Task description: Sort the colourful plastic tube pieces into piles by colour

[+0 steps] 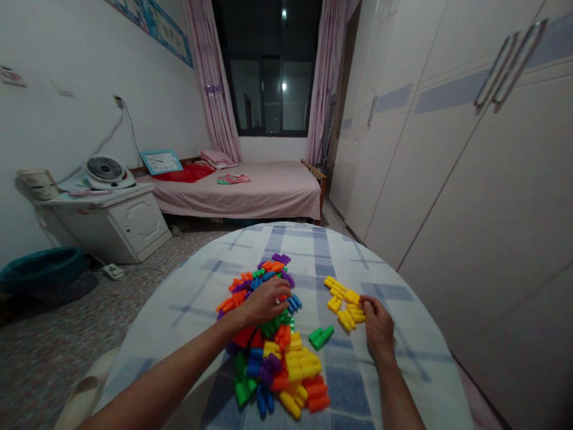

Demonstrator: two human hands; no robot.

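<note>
Over the mixed pile of plastic building blocks (244, 298), my left hand (268, 301) reaches in with its fingers curved and apart. A patch of orange shows between its thumb and fingers; whether it touches that block is unclear. To the right, a small group of yellow blocks (335, 288) lies apart from the pile. My right hand (379, 325) is at the right end of this group, its fingertips closed on a yellow block (352, 297). Between the two groups rests a green block (321, 337). Closer to me are larger yellow blocks (303, 364) and orange blocks (317, 394).
A blue-and-white checked cloth covers the round table (188, 310). Beyond it stands a bed (268, 191) with a pink sheet. On the left are a white cabinet (138, 224) with a fan (106, 170) and a teal basin (45, 269). Wardrobe doors (470, 209) line the right side.
</note>
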